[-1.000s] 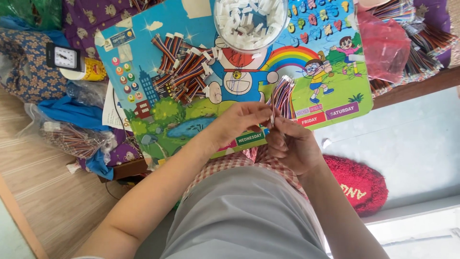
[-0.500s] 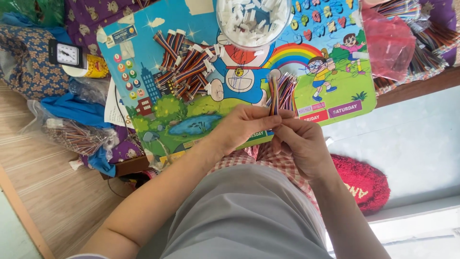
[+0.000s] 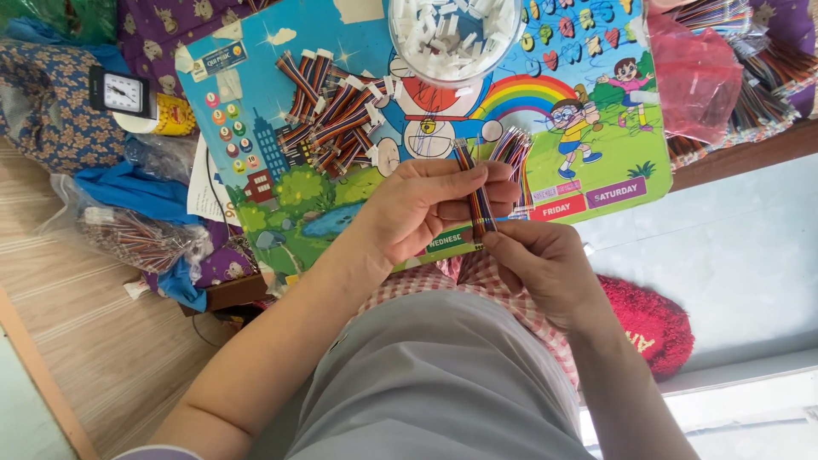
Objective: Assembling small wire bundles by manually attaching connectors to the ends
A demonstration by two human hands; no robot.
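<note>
Holding a flat rainbow ribbon cable (image 3: 479, 198) upright between both hands, above the cartoon board (image 3: 256, 170). Left hand (image 3: 426, 209) curling loosely round its middle; right hand (image 3: 545, 268) pinching the lower end, fingers closed. Probably light, limp, springy; best gripped flat-side. Plastic tub (image 3: 456, 38) of white connectors, finished cables (image 3: 328, 111) lying nearby.

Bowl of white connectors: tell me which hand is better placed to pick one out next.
Probably the right hand: it only pinches the wire strip at its near end, while the left hand is wrapped around the strip's middle, though nearer the bowl.
</note>
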